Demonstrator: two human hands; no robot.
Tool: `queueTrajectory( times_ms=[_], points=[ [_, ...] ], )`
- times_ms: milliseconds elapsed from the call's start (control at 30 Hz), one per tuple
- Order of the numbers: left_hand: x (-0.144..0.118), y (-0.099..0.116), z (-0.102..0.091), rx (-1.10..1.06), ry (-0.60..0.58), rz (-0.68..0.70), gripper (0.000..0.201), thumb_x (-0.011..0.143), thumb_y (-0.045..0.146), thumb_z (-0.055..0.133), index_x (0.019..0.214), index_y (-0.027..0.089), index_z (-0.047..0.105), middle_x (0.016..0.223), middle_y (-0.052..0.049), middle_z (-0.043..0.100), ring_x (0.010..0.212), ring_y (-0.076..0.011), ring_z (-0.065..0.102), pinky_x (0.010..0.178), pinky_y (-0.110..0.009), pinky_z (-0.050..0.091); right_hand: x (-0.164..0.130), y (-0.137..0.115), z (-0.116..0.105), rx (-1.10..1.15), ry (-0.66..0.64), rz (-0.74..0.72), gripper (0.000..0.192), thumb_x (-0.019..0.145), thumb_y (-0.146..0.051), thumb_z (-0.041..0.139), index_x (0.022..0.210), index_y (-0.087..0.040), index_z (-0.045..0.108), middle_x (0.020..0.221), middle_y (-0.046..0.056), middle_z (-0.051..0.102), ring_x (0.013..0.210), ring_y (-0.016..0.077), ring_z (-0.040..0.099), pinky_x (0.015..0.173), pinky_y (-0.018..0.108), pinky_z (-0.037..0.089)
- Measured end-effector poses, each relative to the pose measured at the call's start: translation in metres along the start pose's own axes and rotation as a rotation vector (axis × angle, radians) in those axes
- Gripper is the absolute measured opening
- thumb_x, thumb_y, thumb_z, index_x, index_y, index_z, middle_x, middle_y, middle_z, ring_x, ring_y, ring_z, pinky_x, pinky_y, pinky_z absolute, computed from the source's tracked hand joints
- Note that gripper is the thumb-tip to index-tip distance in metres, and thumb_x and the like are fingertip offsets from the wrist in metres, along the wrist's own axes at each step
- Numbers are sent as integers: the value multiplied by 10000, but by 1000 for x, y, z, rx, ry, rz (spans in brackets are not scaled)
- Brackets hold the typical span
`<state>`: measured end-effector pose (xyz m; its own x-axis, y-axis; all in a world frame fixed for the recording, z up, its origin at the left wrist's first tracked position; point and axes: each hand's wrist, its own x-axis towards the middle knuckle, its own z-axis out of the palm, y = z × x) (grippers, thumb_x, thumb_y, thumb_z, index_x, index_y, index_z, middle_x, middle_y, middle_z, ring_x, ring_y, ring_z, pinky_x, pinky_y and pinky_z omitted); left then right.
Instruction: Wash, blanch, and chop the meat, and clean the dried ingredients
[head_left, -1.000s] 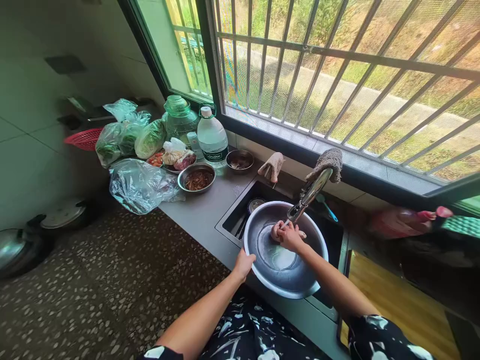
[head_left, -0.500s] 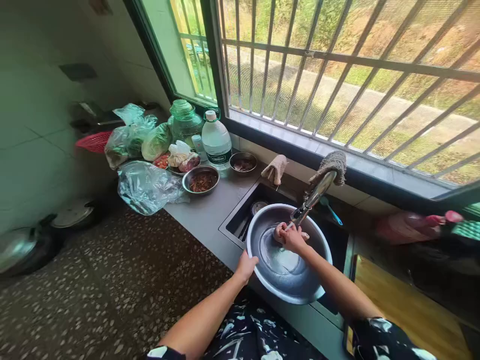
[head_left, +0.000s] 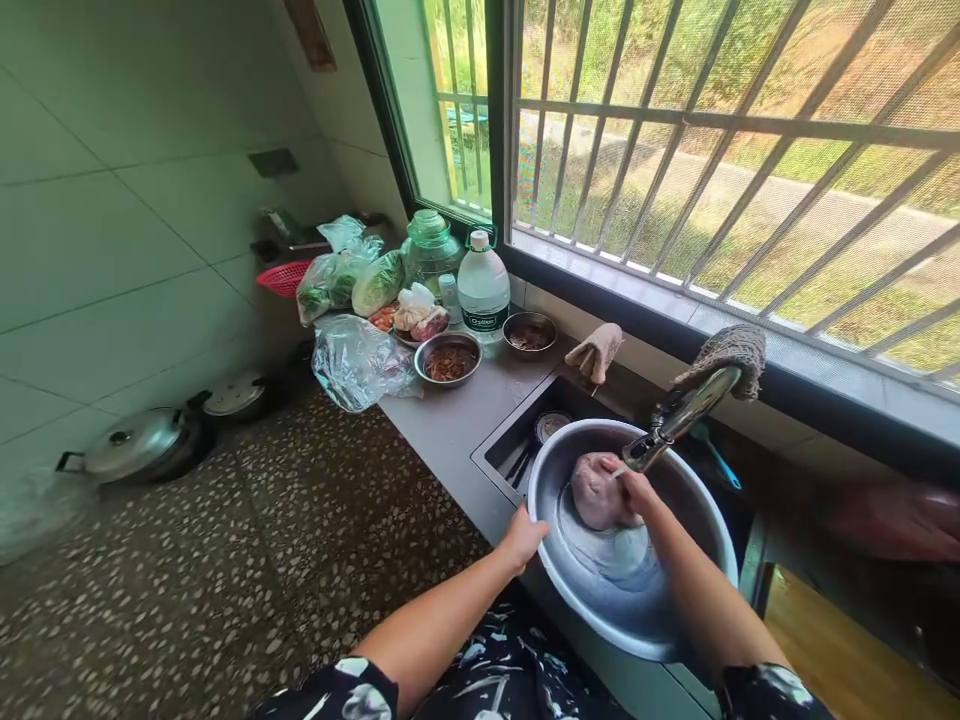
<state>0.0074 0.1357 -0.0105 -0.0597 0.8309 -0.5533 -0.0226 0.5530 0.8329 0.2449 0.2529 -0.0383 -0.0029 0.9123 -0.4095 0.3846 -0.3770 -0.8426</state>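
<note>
A large metal basin point(head_left: 556, 575) sits tilted over the sink, and my left hand point(head_left: 524, 538) grips its left rim with the thumb over the edge. Inside it, my right hand point(head_left: 636, 492) holds a pale pink piece of meat point(head_left: 596, 490), its fingers closed on the right side of the piece. The spout of the chrome faucet point(head_left: 694, 408) is right above that hand, with a thin stream of water at the fingers. A little cloudy water lies in the basin's bottom. My right fingertips are partly hidden.
Left on the counter are steel bowls point(head_left: 448, 378), a large water bottle point(head_left: 484, 290), a glass jar point(head_left: 431, 250) and bagged vegetables point(head_left: 379, 283). Cloths hang by the faucet point(head_left: 598, 352). A wooden cutting board point(head_left: 832, 630) lies right; lidded pots point(head_left: 135, 445) stand on the floor.
The view has swung left, so things appear farther right. The meat now shows as a larger, spread-out lump under my right hand. My left hand stays on the rim.
</note>
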Motion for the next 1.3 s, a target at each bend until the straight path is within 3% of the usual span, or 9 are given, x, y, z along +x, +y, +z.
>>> queueTrajectory(
  times_ms=[100, 267, 467, 567, 733, 833, 967, 1133, 1300],
  points=[
    [0, 4, 1, 4, -5, 1, 329, 569, 45, 598, 892, 110, 606, 665, -11, 613, 631, -148, 573, 573, -234, 461, 2, 1, 8, 173, -165, 58, 350, 701, -435, 489, 891, -160, 593, 814, 116, 642, 773, 251, 596, 626, 360, 464],
    [0, 0, 1, -47, 10, -27, 348, 575, 39, 574, 916, 109, 595, 620, 10, 588, 551, -122, 543, 503, -210, 436, -2, -19, 29, -173, -240, -86, 327, 645, -412, 591, 840, -149, 580, 811, 58, 631, 763, 202, 571, 655, 304, 438],
    [0, -4, 0, -107, 13, -20, 309, 560, 17, 533, 852, 104, 585, 573, 30, 538, 510, -88, 484, 465, -174, 372, -16, -29, 49, -713, 210, 30, 642, 644, -525, 617, 1127, -126, 479, 962, 128, 596, 887, 263, 559, 729, 352, 419],
    [1, 0, 2, -139, 9, -13, 301, 550, 15, 533, 832, 109, 579, 574, 33, 535, 503, -86, 473, 465, -176, 362, -30, -24, 69, -877, 414, -94, 672, 757, -500, 506, 1304, -149, 338, 1264, 192, 433, 1140, 349, 411, 865, 460, 355],
    [3, 3, 7, -112, 13, -13, 315, 551, 41, 574, 855, 124, 583, 580, 27, 554, 511, -102, 495, 476, -190, 372, -37, -10, 94, -906, 413, -129, 806, 684, -502, 576, 1378, -254, 248, 1476, 123, 51, 1250, 430, 230, 893, 540, 311],
    [4, 1, 6, -68, 28, -40, 306, 556, 56, 578, 852, 131, 582, 548, 32, 537, 478, -104, 485, 448, -193, 356, -20, -1, 81, -746, 408, -133, 771, 699, -297, 564, 1387, -174, 239, 1393, 160, 302, 1143, 319, 434, 899, 401, 366],
    [3, -4, 2, -32, 35, -48, 268, 569, 56, 539, 824, 130, 576, 521, 40, 512, 423, -96, 452, 418, -196, 336, 5, 9, 48, -433, 282, -110, 433, 717, -251, 516, 1144, -188, 550, 988, 70, 640, 911, 217, 578, 802, 297, 430],
    [3, -6, -9, -33, 75, -45, 285, 558, 42, 563, 831, 121, 589, 572, 19, 552, 506, -111, 503, 456, -192, 360, 13, 15, 12, 12, 284, 0, 462, 747, -457, 506, 963, -66, 624, 863, 135, 653, 807, 243, 603, 665, 307, 474],
    [6, -2, -17, -31, 104, -27, 338, 550, 27, 585, 874, 118, 598, 636, -4, 594, 613, -139, 557, 534, -203, 405, -4, 12, 9, -222, 144, -37, 448, 698, -406, 584, 1032, -109, 620, 988, 144, 632, 937, 273, 573, 777, 340, 456]
  ],
)
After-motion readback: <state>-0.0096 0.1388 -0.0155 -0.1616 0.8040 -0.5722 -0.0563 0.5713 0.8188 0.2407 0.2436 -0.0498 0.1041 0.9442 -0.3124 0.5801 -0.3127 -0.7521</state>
